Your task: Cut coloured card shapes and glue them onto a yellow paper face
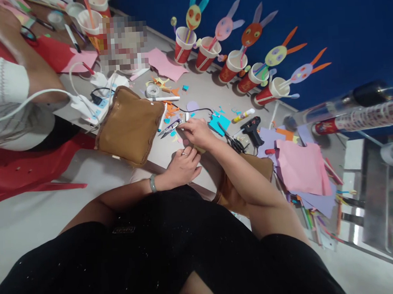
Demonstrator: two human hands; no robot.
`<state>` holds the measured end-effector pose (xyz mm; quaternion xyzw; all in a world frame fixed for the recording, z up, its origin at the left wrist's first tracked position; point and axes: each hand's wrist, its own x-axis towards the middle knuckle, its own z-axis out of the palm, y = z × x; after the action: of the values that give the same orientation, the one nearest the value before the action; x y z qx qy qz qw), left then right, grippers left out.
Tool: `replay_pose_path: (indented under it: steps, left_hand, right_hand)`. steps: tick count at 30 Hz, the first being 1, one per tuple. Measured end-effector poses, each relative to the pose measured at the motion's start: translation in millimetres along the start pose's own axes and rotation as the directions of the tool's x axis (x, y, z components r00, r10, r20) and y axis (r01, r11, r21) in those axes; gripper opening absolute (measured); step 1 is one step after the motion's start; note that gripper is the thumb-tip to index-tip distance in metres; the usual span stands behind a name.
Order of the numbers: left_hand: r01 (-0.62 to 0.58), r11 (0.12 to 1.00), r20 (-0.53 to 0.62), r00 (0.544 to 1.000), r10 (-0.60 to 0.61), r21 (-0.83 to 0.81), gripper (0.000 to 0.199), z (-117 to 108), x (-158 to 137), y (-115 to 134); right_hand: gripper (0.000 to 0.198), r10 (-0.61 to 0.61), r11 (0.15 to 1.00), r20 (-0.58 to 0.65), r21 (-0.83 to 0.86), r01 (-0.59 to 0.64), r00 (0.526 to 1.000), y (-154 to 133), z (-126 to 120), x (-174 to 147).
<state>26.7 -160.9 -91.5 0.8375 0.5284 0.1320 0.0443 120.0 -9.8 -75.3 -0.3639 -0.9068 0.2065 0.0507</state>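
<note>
Snips (169, 128) lie at the fingertips of the right hand (197, 132), left of the glue gun (252, 128); whether those fingers pinch or merely touch them, the view cannot tell. The left hand (184, 166), left of the glue gun and nearer the wearer, curls loosely; its palm is hidden, so its grip is unclear. Taking up or laying down the snips seems the step; next would call for a sure pinch clear of the slim metal blades. Flat, ragged turquoise paper (217, 123) lies left of the glue gun; tapered cups (228, 74) stand beyond it.
</note>
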Motion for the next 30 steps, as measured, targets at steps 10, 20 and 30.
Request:
replay_pose_path:
  steps: [10, 20, 30]
  left_hand:
    - [-0.005, 1.0, 0.017, 1.0, 0.005, -0.016, 0.042, -1, 1, 0]
    - [0.01, 0.999, 0.006, 1.0, -0.01, -0.034, 0.044, 1, 0, 0]
    - [-0.002, 0.999, -0.02, 1.0, 0.001, -0.038, 0.047, 4, 0, -2]
  right_hand:
    - [0.025, -0.001, 0.996, -0.04, 0.089, 0.005, 0.999, -6, 1, 9]
    - [0.022, -0.146, 0.946, 0.052, 0.3, 0.124, 0.988, -5, -5, 3]
    - [0.016, -0.107, 0.977, 0.027, 0.188, 0.1, 0.994, -14, 0, 15]
